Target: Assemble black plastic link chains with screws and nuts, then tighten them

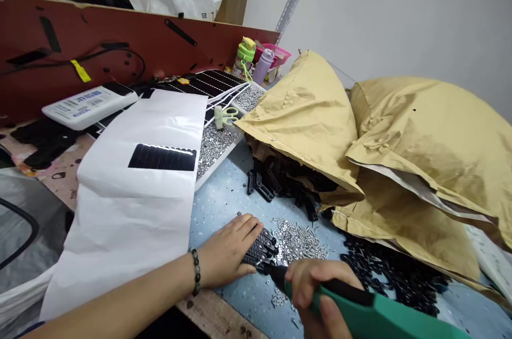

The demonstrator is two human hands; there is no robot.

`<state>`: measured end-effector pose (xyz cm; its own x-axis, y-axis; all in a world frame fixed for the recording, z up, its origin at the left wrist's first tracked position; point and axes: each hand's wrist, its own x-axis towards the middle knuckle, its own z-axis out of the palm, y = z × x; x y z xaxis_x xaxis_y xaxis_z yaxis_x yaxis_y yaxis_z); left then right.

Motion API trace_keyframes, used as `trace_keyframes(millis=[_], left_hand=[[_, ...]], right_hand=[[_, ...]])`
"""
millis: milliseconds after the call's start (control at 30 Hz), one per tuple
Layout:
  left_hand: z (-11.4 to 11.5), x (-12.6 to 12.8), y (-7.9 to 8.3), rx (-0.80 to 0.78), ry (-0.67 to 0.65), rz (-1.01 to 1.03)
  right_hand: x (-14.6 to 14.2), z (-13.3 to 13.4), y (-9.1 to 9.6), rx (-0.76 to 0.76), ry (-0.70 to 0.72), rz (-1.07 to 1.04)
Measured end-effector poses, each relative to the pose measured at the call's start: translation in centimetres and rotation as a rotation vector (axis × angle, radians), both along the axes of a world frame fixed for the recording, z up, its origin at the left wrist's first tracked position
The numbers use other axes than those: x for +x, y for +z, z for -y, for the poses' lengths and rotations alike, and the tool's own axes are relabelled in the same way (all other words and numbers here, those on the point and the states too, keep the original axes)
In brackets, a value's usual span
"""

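Observation:
My left hand [224, 251], with a beaded bracelet at the wrist, lies over a row of black perforated plastic parts [262, 245] on the blue speckled mat [224, 206]. Its fingers reach over the far side and the thumb rests at the near side, gripping the row. My right hand [316, 288] is wrapped round a green and black electric screwdriver [384, 309]. The tool's dark tip meets the near right end of the row; the exact contact is too small to make out. Right beside the parts lies a loose pile of silver screws and nuts [298, 240].
Yellow sacks [312, 110] slump at the right, one spilling black plastic pieces [266, 182]. More small black parts [394, 269] are heaped below them. Left stand a tray of metal hardware [216, 150], a white sheet [140, 216] and a white scale [90, 104]. Scissors [229, 115] rest on the tray.

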<state>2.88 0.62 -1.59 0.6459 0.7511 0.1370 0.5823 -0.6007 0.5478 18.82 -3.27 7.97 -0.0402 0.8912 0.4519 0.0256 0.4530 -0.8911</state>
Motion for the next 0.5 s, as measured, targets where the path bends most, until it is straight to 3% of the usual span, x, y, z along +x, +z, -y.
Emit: trace_keyframes(millis=[133, 500], left_hand=[[-0.01, 0.01, -0.23, 0.007, 0.008, 0.025], [0.01, 0.08, -0.56, 0.031, 0.024, 0.05]], right_hand=[[-0.26, 0.18, 1.08, 0.041, -0.014, -0.057], [0.01, 0.52, 0.78, 0.053, -0.054, -0.047]])
